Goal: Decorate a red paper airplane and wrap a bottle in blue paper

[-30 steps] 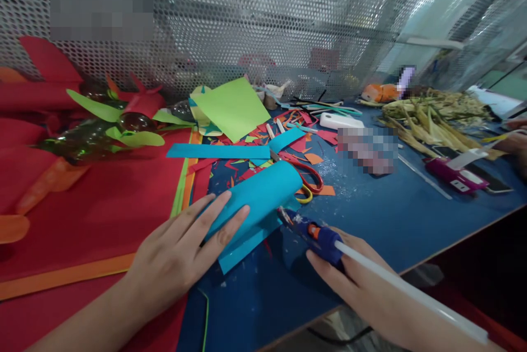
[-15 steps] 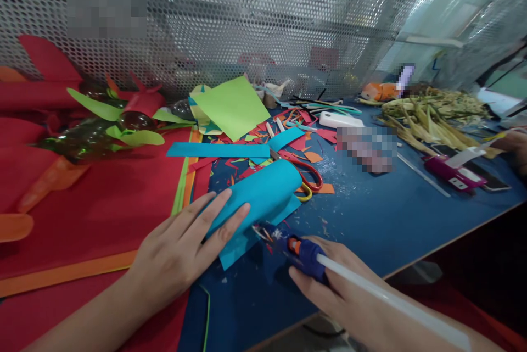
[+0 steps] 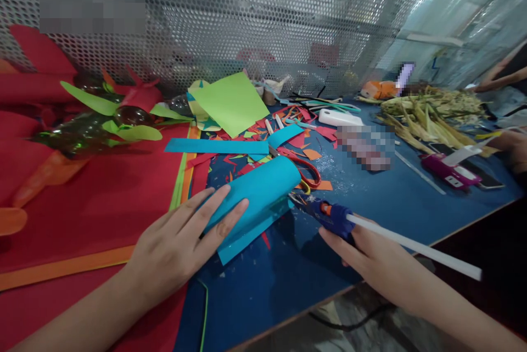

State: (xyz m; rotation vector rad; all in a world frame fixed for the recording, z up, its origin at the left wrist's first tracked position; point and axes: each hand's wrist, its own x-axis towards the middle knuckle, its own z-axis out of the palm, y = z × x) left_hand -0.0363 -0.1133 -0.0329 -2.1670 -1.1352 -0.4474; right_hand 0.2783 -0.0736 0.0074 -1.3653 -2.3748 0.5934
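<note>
A blue sheet of craft paper [image 3: 263, 184] is curled over into a tube, its lower flap lying on the table. My left hand [image 3: 181, 236] rests on the tube's left end, palm down with fingers spread. In my right hand [image 3: 362, 250] is a dark blue hot glue gun [image 3: 329, 214], with a long white glue stick [image 3: 415, 247] sticking out of its back. The gun's nozzle is by the right end of the flap; whether it touches the paper I cannot tell. Red-handled scissors [image 3: 310, 171] lie partly hidden behind the tube.
Blue strips [image 3: 218, 146], a lime-green sheet [image 3: 230, 104] and colourful scraps lie behind. Red sheets [image 3: 102, 193] and plastic bottles with paper fins [image 3: 78, 132] are at left. A purple power strip [image 3: 450, 171], dried husks [image 3: 428, 110] and another person's hand [image 3: 514, 146] are at right.
My right hand has moved the glue gun right and slightly away from me, along the flap toward its right end. My left hand stays on the tube.
</note>
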